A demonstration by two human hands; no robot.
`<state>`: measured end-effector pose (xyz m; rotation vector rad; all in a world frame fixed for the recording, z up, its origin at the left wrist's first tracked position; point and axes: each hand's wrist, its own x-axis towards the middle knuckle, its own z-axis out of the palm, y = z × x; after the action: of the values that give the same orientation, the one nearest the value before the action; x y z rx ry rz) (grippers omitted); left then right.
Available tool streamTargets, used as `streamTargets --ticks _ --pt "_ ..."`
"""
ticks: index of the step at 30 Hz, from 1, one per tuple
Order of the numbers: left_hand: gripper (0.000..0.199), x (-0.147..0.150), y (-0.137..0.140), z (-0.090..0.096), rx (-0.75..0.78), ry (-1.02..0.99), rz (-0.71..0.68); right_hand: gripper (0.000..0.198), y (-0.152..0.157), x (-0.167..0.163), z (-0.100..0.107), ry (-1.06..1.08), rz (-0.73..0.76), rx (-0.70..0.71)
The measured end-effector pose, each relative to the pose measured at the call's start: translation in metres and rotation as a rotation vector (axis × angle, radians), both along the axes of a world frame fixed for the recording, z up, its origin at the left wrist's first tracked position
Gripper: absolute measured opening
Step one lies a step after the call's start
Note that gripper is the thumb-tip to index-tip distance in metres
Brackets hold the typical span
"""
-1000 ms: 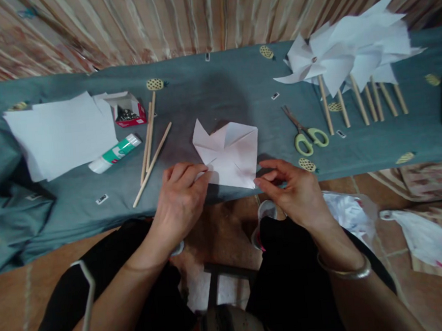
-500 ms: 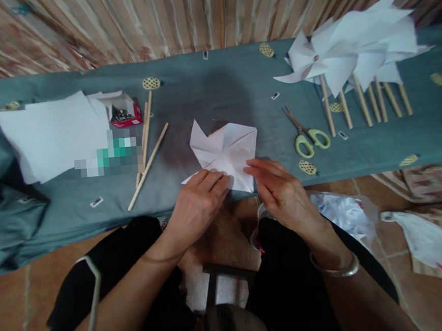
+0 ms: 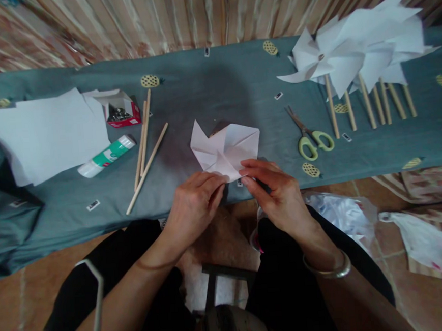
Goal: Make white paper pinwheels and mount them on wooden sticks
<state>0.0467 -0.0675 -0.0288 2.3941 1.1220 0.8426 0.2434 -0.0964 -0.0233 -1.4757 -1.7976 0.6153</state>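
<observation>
A white paper pinwheel, cut and partly folded, lies in front of me near the table's front edge. My left hand pinches its near left edge, thumb and fingers pressed together. At its near right edge, my right hand grips the paper between thumb and fingers. The corner between the hands is folded over toward the middle. Something small and brown shows behind the far edge of the paper; I cannot make out what it is.
Left are white paper sheets, a glue stick, a red box of metal pieces and wooden sticks. Right lie green-handled scissors and several finished pinwheels on sticks. Plastic bags lie on the floor.
The near right corner of the paper, flat before, is now folded up and inward. My right hand has moved left and closed on it. The view has shifted slightly.
</observation>
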Motion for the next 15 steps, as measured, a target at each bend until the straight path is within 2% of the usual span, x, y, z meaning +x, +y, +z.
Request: streamTargets --ticks 6,12,15 --pt "0.013 -0.001 -0.004 0.0 0.023 -0.005 -0.014 0.009 0.007 -0.009 -0.002 0.068 -0.088 -0.021" --pt "0.035 -0.004 -0.009 0.001 -0.014 -0.009 -0.021 0.008 0.014 -0.017 -0.002 0.032 -0.155 -0.01" --pt "0.031 -0.005 -0.009 0.0 -0.008 -0.016 -0.064 0.007 0.018 -0.019 -0.002 0.017 -0.169 -0.013"
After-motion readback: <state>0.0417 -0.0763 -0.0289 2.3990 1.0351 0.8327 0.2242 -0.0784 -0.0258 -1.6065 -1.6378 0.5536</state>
